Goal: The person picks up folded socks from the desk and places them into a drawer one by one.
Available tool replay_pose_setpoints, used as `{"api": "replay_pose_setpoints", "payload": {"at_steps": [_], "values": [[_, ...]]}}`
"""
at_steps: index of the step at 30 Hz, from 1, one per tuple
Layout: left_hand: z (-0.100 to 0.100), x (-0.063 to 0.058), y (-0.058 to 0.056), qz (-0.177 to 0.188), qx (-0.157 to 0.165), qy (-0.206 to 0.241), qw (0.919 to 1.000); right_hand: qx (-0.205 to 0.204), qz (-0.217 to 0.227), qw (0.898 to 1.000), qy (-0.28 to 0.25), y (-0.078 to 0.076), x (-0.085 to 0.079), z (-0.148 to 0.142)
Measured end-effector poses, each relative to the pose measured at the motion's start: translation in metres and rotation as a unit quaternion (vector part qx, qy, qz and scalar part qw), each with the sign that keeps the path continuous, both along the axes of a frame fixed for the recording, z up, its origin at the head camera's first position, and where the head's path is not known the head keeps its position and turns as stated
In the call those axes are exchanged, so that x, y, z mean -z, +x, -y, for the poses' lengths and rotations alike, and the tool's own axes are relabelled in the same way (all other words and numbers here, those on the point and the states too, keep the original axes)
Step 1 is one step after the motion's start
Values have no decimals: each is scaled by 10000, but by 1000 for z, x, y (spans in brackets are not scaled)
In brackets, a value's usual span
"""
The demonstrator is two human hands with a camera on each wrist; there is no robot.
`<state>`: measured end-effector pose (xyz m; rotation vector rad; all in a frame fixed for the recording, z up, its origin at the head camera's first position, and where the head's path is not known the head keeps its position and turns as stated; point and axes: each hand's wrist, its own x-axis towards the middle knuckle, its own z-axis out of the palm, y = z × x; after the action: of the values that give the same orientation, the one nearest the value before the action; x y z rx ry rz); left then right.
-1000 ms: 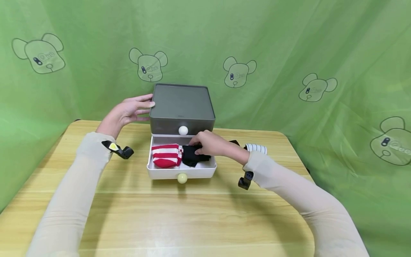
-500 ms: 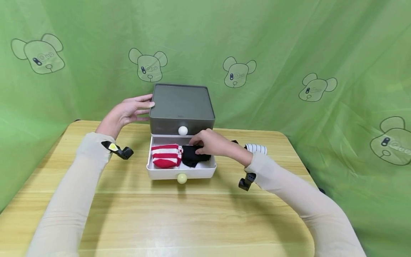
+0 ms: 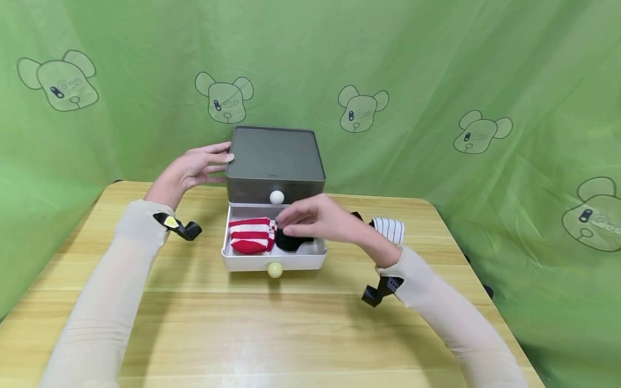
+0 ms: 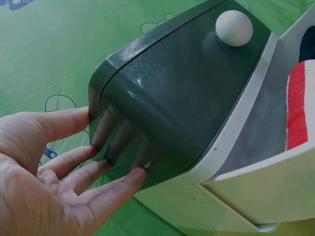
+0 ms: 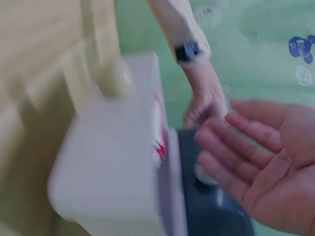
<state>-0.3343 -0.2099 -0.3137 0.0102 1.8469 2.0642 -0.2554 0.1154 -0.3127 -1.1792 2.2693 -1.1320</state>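
Note:
A two-tier drawer box with a dark grey top stands on the table, its lower white drawer pulled out. Inside lie a folded red-and-white striped sock and, to its right, a folded black sock, partly covered by my right hand. My left hand touches the box's left side with thumb and fingertips, fingers fairly straight, as the left wrist view also shows. My right hand is over the drawer's right part with fingers extended; in the blurred right wrist view its palm holds nothing.
Right of the box, a white cloth piece with dark stripes lies on the table, with a small black item beside it, both partly behind my right arm. A green curtain hangs behind the table.
My right hand has let go of the black sock and lifted slightly up off it, toward me, fingers straightening. The left hand and the box have stayed in place.

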Motion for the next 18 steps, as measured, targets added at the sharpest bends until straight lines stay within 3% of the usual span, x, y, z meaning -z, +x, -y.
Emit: {"api": "replay_pose_setpoints", "payload": {"at_steps": [4, 9, 13, 18], "values": [[-1, 1, -1, 7, -34, -32, 10000, -751, 844, 9932, -282, 17, 19, 3], [-1, 2, -1, 32, -56, -38, 10000, -1415, 1787, 9733, -267, 34, 48, 2], [-1, 2, -1, 8, -24, -50, 10000, -1455, 2733, 9508, -62, 40, 72, -4], [0, 1, -1, 40, -85, -11, 10000, -1090, 3689, 9230, -9, 42, 100, -9]]}}
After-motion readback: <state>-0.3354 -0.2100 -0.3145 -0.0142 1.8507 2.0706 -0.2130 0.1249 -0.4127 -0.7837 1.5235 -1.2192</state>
